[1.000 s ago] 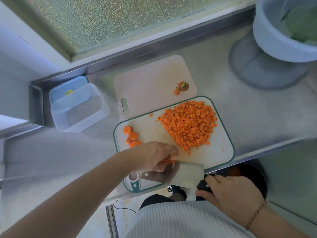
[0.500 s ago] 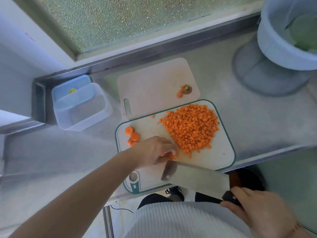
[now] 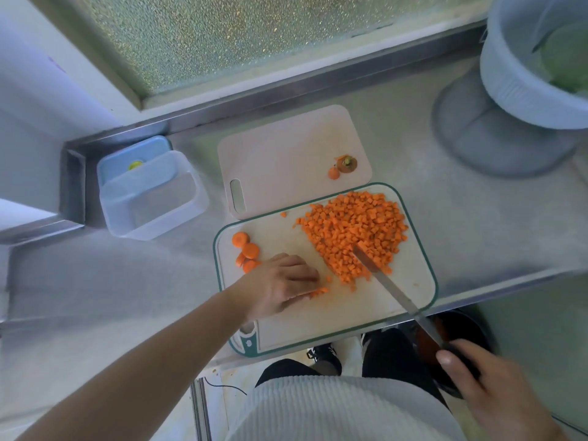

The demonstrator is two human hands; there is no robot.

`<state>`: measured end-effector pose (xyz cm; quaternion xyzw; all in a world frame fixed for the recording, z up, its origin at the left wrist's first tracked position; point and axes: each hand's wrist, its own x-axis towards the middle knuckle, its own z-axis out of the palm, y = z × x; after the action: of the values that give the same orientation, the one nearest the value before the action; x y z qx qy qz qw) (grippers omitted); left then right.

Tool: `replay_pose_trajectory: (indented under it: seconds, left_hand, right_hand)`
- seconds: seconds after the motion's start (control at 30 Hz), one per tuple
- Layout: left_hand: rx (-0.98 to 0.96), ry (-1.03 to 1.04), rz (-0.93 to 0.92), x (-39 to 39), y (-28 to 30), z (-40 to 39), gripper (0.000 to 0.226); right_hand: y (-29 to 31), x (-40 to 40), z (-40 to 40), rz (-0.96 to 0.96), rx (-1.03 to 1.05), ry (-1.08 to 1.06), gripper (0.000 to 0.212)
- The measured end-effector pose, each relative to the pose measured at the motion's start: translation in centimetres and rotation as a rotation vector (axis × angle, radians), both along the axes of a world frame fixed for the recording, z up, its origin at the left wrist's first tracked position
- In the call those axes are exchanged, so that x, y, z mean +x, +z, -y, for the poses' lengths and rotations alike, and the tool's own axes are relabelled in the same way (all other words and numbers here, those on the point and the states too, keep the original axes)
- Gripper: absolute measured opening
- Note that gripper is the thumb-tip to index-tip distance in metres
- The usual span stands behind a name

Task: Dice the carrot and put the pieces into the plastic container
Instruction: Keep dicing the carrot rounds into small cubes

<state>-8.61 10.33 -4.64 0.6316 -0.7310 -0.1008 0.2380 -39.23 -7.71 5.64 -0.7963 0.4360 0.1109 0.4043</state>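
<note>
Colander (image 3: 521, 78) cropped; knife handle (image 3: 458, 354) blurred.

Stainless-steel counter (image 3: 477, 218) with a raised metal lip along the back and a rolled front edge. Behind it, a frosted, pebbled window pane (image 3: 238, 36) in a pale frame, daylight glowing greenish through the glass. White wall (image 3: 38, 90) at the left, stepping out at the corner. Pale ribbed tub (image 3: 521, 90) at the far right of the counter, its soft shadow beneath. Light floor (image 3: 229, 380) below the front edge.
</note>
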Motion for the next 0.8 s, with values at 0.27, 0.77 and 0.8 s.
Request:
replay_pose_trajectory:
  seconds: [0.27,0.77,0.8]
  left_hand:
    - [-0.105,0.288,-0.055,-3.7,-1.4,-2.4,0.016]
    - [-0.237,0.698,-0.146,-7.3,-2.4,-1.5,0.021]
    - [-0.243,0.717,-0.162,-7.5,-2.4,-1.4,0.020]
  right_hand:
    - [-1.7,5.1,-2.9,0.184,0.731,-0.093,0.047]
    - [-3.8,7.7,-4.1,0.194,0.199,0.239,0.057]
    - [-3.8,7.9,-4.8,0.205,0.159,0.256,0.054]
